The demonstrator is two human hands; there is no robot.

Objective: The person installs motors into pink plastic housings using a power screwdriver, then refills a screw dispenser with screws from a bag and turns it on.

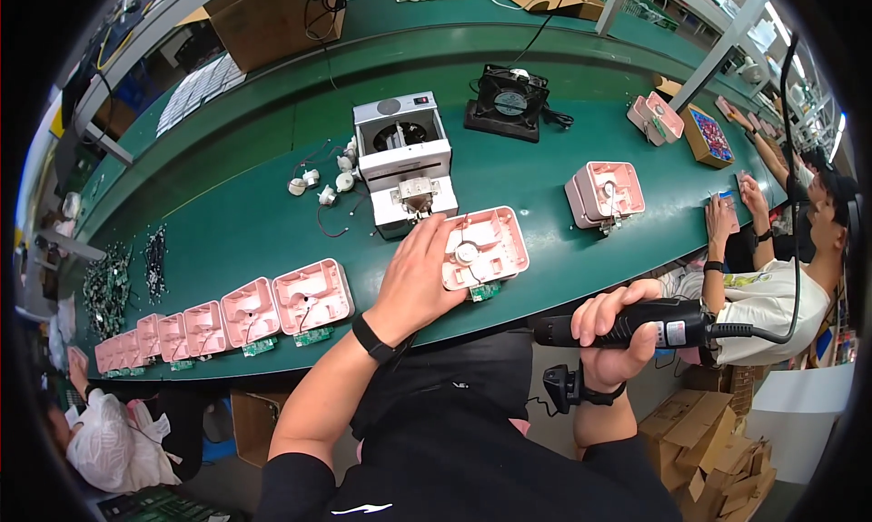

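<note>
My left hand (413, 272) grips the left side of a pink plastic housing (500, 261) on the green bench. The housing lies with its hollow inside up. A round white part (467, 252) sits in it, and a green circuit board (485, 291) sticks out at its near edge. In front of my body, off the bench's near edge, my right hand (618, 345) is wrapped round a black corded electric screwdriver (649, 322) pointing left, apart from the housing. Just beyond my left hand stands a grey-and-white screw feeder (404, 159).
Several pink housings (309, 295) line the near edge at left; stacked ones (607, 195) stand at right. Small white motors (343, 181) lie by the feeder, with a black fan (509, 103) behind. Green boards (109, 286) are piled far left. Co-workers (772, 295) sit at right and left.
</note>
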